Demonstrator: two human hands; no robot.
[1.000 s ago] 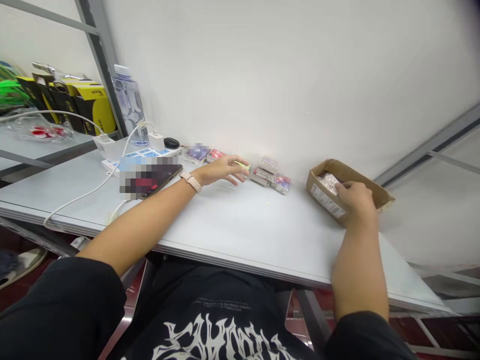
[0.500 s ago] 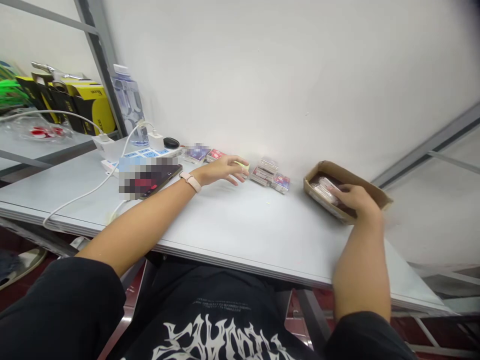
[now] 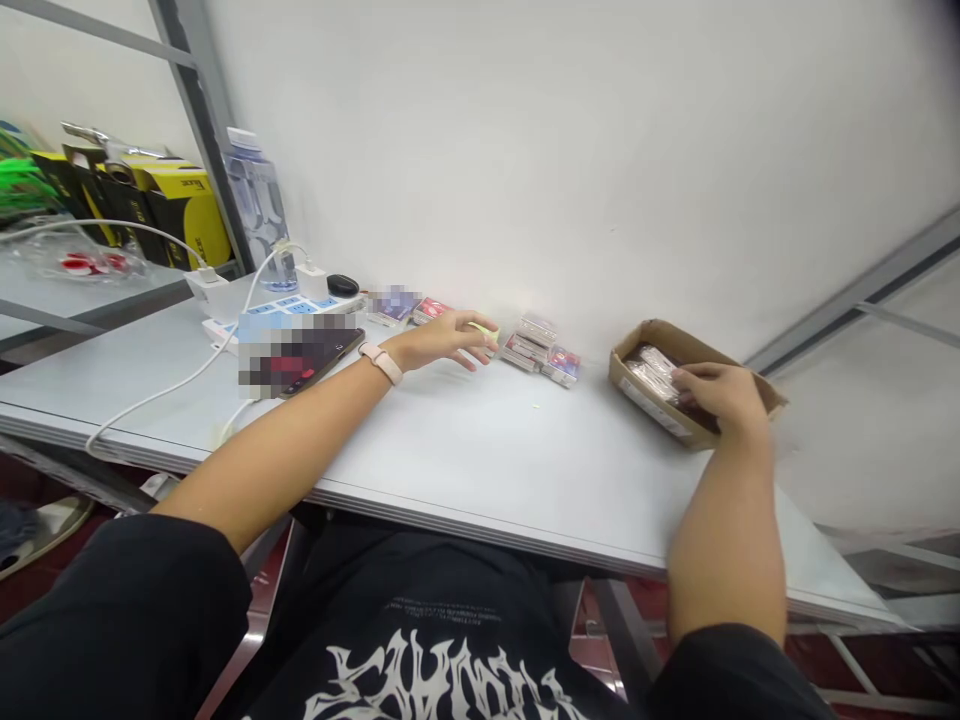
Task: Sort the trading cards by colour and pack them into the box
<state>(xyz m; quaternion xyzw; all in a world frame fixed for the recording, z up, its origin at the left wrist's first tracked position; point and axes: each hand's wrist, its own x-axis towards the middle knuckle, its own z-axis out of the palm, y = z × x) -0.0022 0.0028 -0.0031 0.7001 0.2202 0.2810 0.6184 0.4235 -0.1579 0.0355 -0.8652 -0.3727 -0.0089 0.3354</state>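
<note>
My left hand [image 3: 457, 338] hovers over the back of the table, its fingers spread and holding nothing. A yellow-green object [image 3: 487, 335] shows just behind its fingertips, partly hidden. To the right of that hand is a small pile of flat, clear-wrapped packs [image 3: 525, 350], and a blue-and-red pack [image 3: 562, 365] lies against it. My right hand [image 3: 727, 395] reaches into an open cardboard box [image 3: 660, 410], fingers bent beside several clear-wrapped packs [image 3: 654, 372] lying inside. Its fingertips are partly hidden, but no pack shows in its grasp.
At left stand a water bottle [image 3: 259, 210], a power strip [image 3: 289, 308] with white cables, a phone [image 3: 322, 360] and a black mouse [image 3: 343, 286]. More packs [image 3: 394, 303] lie behind my left wrist. Black-and-yellow boxes [image 3: 172, 205] fill the neighbouring shelf. A wall rises behind the table.
My right hand has shifted slightly right inside the box, away from the packs, which now lie flatter and show more fully. My left hand has stayed in place.
</note>
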